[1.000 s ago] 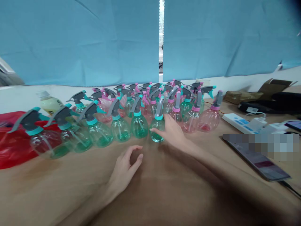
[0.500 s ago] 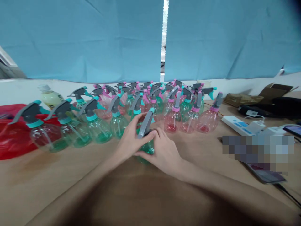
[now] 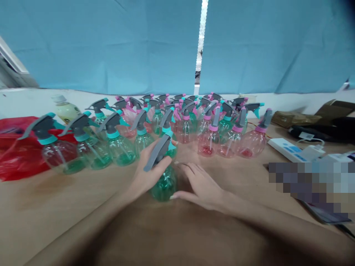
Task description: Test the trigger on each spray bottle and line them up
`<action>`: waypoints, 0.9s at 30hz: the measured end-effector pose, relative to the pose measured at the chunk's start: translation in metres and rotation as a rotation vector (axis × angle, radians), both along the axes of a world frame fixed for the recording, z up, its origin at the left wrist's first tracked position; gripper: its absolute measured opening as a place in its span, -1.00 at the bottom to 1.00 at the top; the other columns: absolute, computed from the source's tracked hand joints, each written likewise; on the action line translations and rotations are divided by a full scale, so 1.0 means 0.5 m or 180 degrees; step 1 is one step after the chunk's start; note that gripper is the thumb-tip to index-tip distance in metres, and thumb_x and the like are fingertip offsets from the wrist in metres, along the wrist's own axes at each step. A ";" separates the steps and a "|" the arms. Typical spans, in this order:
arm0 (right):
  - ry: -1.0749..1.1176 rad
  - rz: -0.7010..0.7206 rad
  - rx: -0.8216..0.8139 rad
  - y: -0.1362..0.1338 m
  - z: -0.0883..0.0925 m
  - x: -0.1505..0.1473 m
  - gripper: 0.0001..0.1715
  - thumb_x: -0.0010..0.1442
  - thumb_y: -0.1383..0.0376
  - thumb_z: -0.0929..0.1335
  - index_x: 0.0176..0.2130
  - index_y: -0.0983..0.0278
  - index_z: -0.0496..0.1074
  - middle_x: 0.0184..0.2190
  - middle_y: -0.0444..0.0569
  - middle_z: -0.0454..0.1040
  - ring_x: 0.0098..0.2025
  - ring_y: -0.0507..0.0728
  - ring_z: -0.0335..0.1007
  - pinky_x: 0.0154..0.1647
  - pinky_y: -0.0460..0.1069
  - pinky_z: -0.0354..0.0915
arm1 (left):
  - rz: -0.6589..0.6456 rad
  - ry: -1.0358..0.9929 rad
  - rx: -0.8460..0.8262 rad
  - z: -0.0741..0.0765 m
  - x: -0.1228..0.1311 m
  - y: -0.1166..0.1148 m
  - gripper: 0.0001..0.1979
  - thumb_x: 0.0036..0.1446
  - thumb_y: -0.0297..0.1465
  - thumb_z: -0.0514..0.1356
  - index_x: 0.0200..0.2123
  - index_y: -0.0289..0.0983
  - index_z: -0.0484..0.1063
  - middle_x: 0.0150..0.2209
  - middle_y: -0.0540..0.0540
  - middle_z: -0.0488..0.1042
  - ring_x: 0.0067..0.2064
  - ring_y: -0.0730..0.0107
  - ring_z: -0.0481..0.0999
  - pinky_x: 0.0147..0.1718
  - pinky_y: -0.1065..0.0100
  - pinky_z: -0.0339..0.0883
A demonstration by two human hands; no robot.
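A green spray bottle point(image 3: 164, 186) with a grey trigger head stands on the table right in front of me, its head tilted toward the upper right. My left hand point(image 3: 151, 162) is closed round its neck, just below the grey lever. To the right of the bottle is my right hand point(image 3: 203, 186), fingers apart and stretched forward; its thumb tip is at the bottle's lower side, and whether it touches I cannot tell. Beyond the hands stand several more spray bottles, green ones point(image 3: 122, 152) at the left and pink ones point(image 3: 206, 145) at the right.
A red plastic bag point(image 3: 24, 162) lies at the far left, with a pale yellow bottle point(image 3: 66, 111) behind it. On the right are a white power strip point(image 3: 287, 149) with plugs, a dark flat device partly blurred out, and an opened cardboard box point(image 3: 334, 111). Blue cloth point(image 3: 124, 48) hangs behind.
My right hand has let go of the bottle and opened, shifting right. My left hand keeps hold, and the bottle's head has turned and moved slightly left and nearer. The view has shifted a little.
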State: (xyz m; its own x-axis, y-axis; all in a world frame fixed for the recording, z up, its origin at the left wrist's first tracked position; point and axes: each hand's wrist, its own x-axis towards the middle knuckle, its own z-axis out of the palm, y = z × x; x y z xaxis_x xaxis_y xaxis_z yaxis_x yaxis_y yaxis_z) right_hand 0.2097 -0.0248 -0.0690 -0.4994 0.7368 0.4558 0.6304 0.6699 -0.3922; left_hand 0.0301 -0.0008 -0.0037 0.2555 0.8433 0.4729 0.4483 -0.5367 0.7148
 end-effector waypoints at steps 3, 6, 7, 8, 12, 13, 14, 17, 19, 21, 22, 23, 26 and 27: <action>-0.0085 0.0047 -0.0166 0.021 -0.030 0.048 -0.25 0.17 -0.09 0.27 0.17 0.31 0.18 0.15 0.20 0.27 0.20 0.28 0.18 0.16 0.24 0.18 | 0.0084 0.0068 -0.0014 -0.003 -0.009 0.008 -0.66 0.05 -0.46 0.06 -0.09 -0.13 0.41 -0.37 0.02 0.47 -0.38 0.31 0.41 -0.36 0.29 0.32; -0.0148 -0.0053 -0.0284 0.042 -0.054 0.077 -0.31 0.18 -0.07 0.28 0.15 0.26 0.24 0.18 0.16 0.26 0.22 0.28 0.15 0.19 0.25 0.15 | -0.0009 0.0082 -0.0068 0.001 -0.009 0.012 -0.60 0.03 -0.46 0.05 -0.03 -0.10 0.39 -0.35 0.03 0.49 -0.40 0.31 0.43 -0.38 0.29 0.33; -0.0166 -0.0063 -0.0295 0.048 -0.060 0.082 -0.31 0.18 -0.07 0.28 0.15 0.25 0.24 0.19 0.15 0.25 0.23 0.28 0.14 0.19 0.25 0.14 | -0.0058 0.0044 -0.0106 0.003 -0.008 0.013 -0.59 0.03 -0.46 0.06 -0.02 -0.09 0.38 -0.30 0.02 0.51 -0.36 0.29 0.46 -0.35 0.27 0.35; -0.0185 -0.0061 -0.0296 0.053 -0.065 0.084 -0.31 0.18 -0.07 0.28 0.16 0.25 0.25 0.20 0.15 0.24 0.24 0.28 0.12 0.20 0.26 0.13 | -0.0119 -0.0007 -0.0150 0.004 -0.008 0.013 -0.58 0.03 -0.46 0.06 -0.02 -0.10 0.38 -0.24 0.01 0.51 -0.30 0.26 0.48 -0.29 0.25 0.37; -0.0276 -0.0011 -0.0256 0.064 -0.073 0.083 -0.27 0.19 -0.07 0.26 0.19 0.27 0.23 0.24 0.13 0.18 0.28 0.26 0.04 0.25 0.26 0.06 | -0.0347 -0.0213 -0.0243 0.003 -0.008 0.016 -0.60 0.04 -0.45 0.07 -0.01 -0.11 0.37 -0.10 -0.03 0.50 -0.09 0.21 0.49 -0.07 0.18 0.35; -0.0288 0.0003 -0.0260 0.066 -0.074 0.083 -0.27 0.19 -0.07 0.26 0.20 0.27 0.22 0.24 0.12 0.18 0.29 0.26 0.02 0.25 0.26 0.05 | -0.0364 -0.0228 -0.0235 0.002 -0.008 0.016 -0.61 0.05 -0.44 0.08 -0.02 -0.12 0.38 -0.11 -0.04 0.50 -0.10 0.21 0.49 -0.08 0.18 0.35; -0.0291 0.0019 -0.0271 0.067 -0.074 0.082 -0.27 0.19 -0.07 0.26 0.21 0.26 0.20 0.24 0.11 0.17 0.29 0.26 0.01 0.25 0.26 0.05 | -0.0366 -0.0232 -0.0228 0.001 -0.009 0.017 -0.62 0.05 -0.44 0.08 -0.02 -0.13 0.38 -0.13 -0.04 0.51 -0.12 0.21 0.50 -0.10 0.19 0.36; -0.0273 0.0055 -0.0322 0.068 -0.074 0.083 -0.28 0.19 -0.05 0.27 0.23 0.21 0.18 0.25 0.07 0.16 0.29 0.26 0.00 0.26 0.27 0.04 | -0.0376 -0.0208 -0.0209 -0.001 -0.010 0.019 -0.62 0.05 -0.43 0.08 -0.03 -0.13 0.39 -0.17 -0.04 0.52 -0.16 0.23 0.50 -0.14 0.21 0.38; -0.0274 0.0051 -0.0363 0.068 -0.074 0.085 -0.28 0.19 -0.05 0.28 0.23 0.20 0.17 0.26 0.05 0.15 0.29 0.25 0.00 0.26 0.26 0.04 | -0.0366 -0.0186 -0.0208 -0.001 -0.010 0.020 -0.63 0.04 -0.43 0.08 -0.04 -0.13 0.40 -0.21 -0.03 0.52 -0.18 0.25 0.50 -0.14 0.23 0.37; -0.0282 0.0040 -0.0388 0.068 -0.074 0.085 -0.29 0.19 -0.05 0.27 0.23 0.19 0.18 0.26 0.05 0.13 0.30 0.25 -0.01 0.26 0.26 0.03 | -0.0318 -0.0144 -0.0222 0.000 -0.009 0.020 -0.66 0.04 -0.43 0.08 -0.08 -0.14 0.41 -0.25 -0.02 0.51 -0.21 0.25 0.50 -0.16 0.23 0.37; -0.0295 0.0038 -0.0397 0.067 -0.074 0.085 -0.29 0.20 -0.05 0.27 0.23 0.20 0.17 0.27 0.04 0.12 0.30 0.25 -0.01 0.26 0.26 0.03 | -0.0293 -0.0122 -0.0232 0.001 -0.009 0.020 -0.68 0.03 -0.43 0.08 -0.10 -0.15 0.41 -0.26 -0.03 0.51 -0.23 0.25 0.50 -0.17 0.23 0.37; -0.0315 0.0039 -0.0404 0.067 -0.074 0.086 -0.29 0.20 -0.05 0.27 0.23 0.20 0.17 0.27 0.05 0.11 0.30 0.25 -0.02 0.27 0.26 0.03 | -0.0281 -0.0105 -0.0233 0.002 -0.008 0.020 -0.69 0.03 -0.43 0.08 -0.12 -0.16 0.41 -0.28 -0.03 0.50 -0.24 0.25 0.49 -0.18 0.22 0.36; -0.0353 0.0043 -0.0420 0.068 -0.075 0.086 -0.29 0.21 -0.04 0.26 0.23 0.22 0.17 0.27 0.06 0.11 0.30 0.24 -0.03 0.27 0.26 0.03 | -0.0297 -0.0123 -0.0232 0.004 -0.007 0.018 -0.72 0.03 -0.42 0.08 -0.15 -0.16 0.41 -0.28 -0.04 0.49 -0.24 0.24 0.49 -0.20 0.22 0.36; -0.0337 0.0046 -0.0417 0.068 -0.075 0.086 -0.29 0.21 -0.04 0.26 0.23 0.22 0.17 0.27 0.06 0.11 0.30 0.24 -0.02 0.26 0.26 0.03 | -0.0303 -0.0150 -0.0222 0.004 -0.007 0.018 -0.72 0.03 -0.42 0.08 -0.15 -0.16 0.41 -0.28 -0.03 0.49 -0.23 0.25 0.49 -0.20 0.23 0.36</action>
